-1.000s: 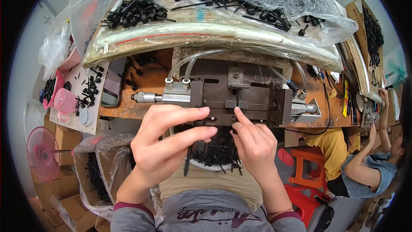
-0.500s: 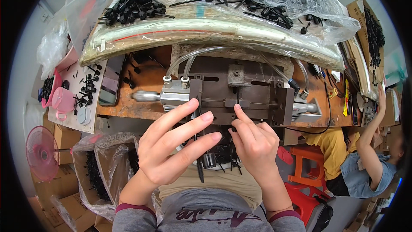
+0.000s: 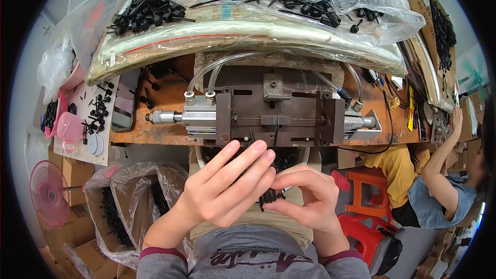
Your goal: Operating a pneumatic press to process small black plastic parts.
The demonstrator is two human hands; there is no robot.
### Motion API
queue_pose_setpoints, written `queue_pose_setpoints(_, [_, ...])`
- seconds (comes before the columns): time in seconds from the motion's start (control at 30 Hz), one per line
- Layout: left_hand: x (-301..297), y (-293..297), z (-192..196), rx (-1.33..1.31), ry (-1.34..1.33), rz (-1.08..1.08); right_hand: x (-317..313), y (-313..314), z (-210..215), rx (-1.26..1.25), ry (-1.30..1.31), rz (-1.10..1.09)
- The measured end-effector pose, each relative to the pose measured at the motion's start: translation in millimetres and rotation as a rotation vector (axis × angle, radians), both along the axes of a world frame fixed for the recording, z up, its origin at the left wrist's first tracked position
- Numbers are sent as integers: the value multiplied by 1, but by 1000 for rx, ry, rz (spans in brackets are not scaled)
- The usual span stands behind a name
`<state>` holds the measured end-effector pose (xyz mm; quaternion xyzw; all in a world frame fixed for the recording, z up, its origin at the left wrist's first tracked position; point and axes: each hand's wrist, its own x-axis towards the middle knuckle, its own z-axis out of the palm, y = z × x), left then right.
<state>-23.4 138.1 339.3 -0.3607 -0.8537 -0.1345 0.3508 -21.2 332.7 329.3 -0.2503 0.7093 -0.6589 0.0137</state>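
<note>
My left hand [image 3: 227, 188] is closed, fingers together, around a black rod piece with a ribbed knob [image 3: 269, 195]. Much of the piece is hidden behind these fingers, and a thin dark tip shows above them. My right hand [image 3: 307, 196] pinches at the knob end between thumb and forefinger. Just beyond the hands is a dark metal clamping fixture [image 3: 248, 108] with a small centre block [image 3: 275, 120]. A thin black rod [image 3: 275, 135] runs from that block toward my fingers; whether it joins the held piece I cannot tell.
Air cylinders [image 3: 200, 119] [image 3: 356, 124] with clear hoses flank the fixture. Black rod pieces [image 3: 147, 13] lie heaped on the plastic-covered pile behind. Lined boxes [image 3: 116, 212] stand lower left, a pink fan [image 3: 50, 194] beside them. A person [image 3: 439, 186] sits at right, near red stools [image 3: 367, 191].
My right hand has drawn back from the fixture's centre block and met the left at the knobbed piece. My left fingers, spread before, have come together. The whole view has shifted slightly.
</note>
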Motion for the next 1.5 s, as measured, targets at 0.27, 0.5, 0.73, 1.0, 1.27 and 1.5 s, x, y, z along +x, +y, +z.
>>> queue_pose_setpoints(0.27, [3, -15, -3, 499, -311, 25, -19, 5, -12, 509, 439, -261])
queue_pose_setpoints(0.5, [15, -14, -10, 1340, -1057, -236, -32, -1, -18, 784, 636, -234])
queue_pose_setpoints(0.73, [11, -6, -2, 1412, -1324, -360, -37, -5, -13, 858, 630, -260])
queue_pose_setpoints(1.0, [15, -12, 5, 1115, -1038, -209, -36, -3, -4, 919, 605, -209])
queue_pose_setpoints(1.27, [11, -1, -8, 828, -731, 12, -102, 7, 57, 555, 650, -458])
queue_pose_setpoints(1.5, [-6, 31, -28, 353, -388, 92, -220, 28, 89, 1012, 809, -558])
